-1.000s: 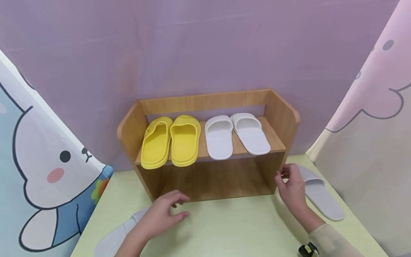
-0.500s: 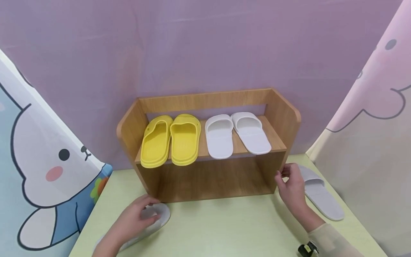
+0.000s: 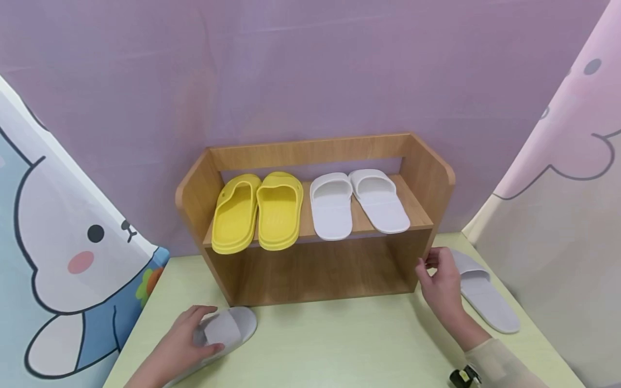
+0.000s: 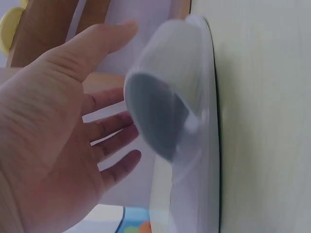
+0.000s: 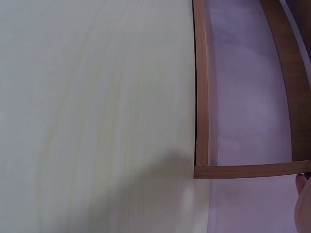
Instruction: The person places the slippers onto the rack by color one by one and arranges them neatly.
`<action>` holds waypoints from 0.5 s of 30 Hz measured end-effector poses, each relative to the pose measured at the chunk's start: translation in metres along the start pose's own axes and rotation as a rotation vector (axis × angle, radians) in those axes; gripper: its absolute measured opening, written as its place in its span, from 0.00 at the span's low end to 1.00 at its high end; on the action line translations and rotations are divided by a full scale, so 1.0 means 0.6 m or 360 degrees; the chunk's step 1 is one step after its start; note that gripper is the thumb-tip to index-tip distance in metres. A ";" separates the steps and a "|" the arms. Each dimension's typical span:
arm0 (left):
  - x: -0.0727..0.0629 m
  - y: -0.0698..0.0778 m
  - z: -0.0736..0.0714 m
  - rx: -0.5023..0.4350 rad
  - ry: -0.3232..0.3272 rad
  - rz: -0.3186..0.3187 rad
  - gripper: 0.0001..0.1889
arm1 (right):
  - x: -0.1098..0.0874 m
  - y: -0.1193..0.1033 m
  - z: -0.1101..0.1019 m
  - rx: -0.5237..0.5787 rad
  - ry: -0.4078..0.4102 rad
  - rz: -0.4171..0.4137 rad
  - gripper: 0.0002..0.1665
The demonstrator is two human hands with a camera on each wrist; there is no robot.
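Note:
My left hand [image 3: 180,344] is held around the strap end of a light grey slipper [image 3: 228,327] lying on the table at the lower left. In the left wrist view, its thumb and fingers are spread beside the slipper [image 4: 172,56], apart from the strap. At the right side panel of a small wooden shoe rack [image 3: 317,153], my right hand [image 3: 442,283] pinches the front edge between thumb and curled fingers. The right wrist view catches only part of that hand [image 5: 303,204] by the rack's panel [image 5: 248,171]. A matching grey slipper [image 3: 489,300] lies to the right of the hand.
On the upper shelf stand a yellow clog [image 3: 236,215], a second yellow clog [image 3: 280,213], a white slipper [image 3: 332,207] and its pair [image 3: 380,203]. The lower shelf [image 3: 322,272] is beneath them. A purple curtain [image 3: 310,70] hangs behind; printed fabric flanks both sides.
My left hand has moved left and down, from in front of the rack to the left grey slipper, and its fingers have spread. The right hand stays at the rack's side panel.

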State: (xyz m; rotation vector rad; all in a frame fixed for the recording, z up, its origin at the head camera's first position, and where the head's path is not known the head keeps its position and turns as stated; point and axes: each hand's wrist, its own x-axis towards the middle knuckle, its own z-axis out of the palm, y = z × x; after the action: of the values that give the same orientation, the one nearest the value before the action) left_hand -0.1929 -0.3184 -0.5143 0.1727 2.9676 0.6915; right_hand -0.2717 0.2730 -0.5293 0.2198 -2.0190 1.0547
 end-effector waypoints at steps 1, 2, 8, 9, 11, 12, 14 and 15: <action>-0.001 -0.006 0.000 0.0018 -0.0012 -0.0025 0.52 | 0.000 0.001 0.000 -0.0003 0.0002 -0.0001 0.14; -0.002 -0.011 0.000 0.0034 -0.0021 -0.0048 0.56 | 0.000 0.001 0.000 -0.0003 0.0003 -0.0001 0.14; -0.004 -0.037 0.006 0.0075 -0.0127 -0.0187 0.70 | 0.000 0.002 0.000 -0.0005 0.0001 -0.0014 0.14; -0.005 -0.039 0.007 0.0068 -0.0155 -0.0211 0.70 | -0.001 0.002 -0.001 -0.0005 0.0000 -0.0013 0.14; -0.006 -0.042 0.008 0.0049 -0.0206 -0.0260 0.71 | -0.002 0.000 -0.001 -0.0006 0.0002 -0.0014 0.14; -0.007 -0.043 0.008 0.0040 -0.0230 -0.0281 0.71 | -0.002 -0.001 -0.001 -0.0006 0.0003 -0.0013 0.14; -0.008 -0.044 0.009 0.0032 -0.0260 -0.0311 0.71 | -0.002 -0.002 -0.001 -0.0006 0.0006 -0.0013 0.14; -0.008 -0.045 0.009 0.0030 -0.0271 -0.0321 0.71 | -0.002 -0.002 -0.001 -0.0003 0.0010 -0.0011 0.14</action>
State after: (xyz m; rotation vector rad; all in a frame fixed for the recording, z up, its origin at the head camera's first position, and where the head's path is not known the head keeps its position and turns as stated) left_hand -0.1899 -0.3406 -0.5305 -0.0631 2.7792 0.5919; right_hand -0.2699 0.2725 -0.5289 0.2221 -2.0119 1.0477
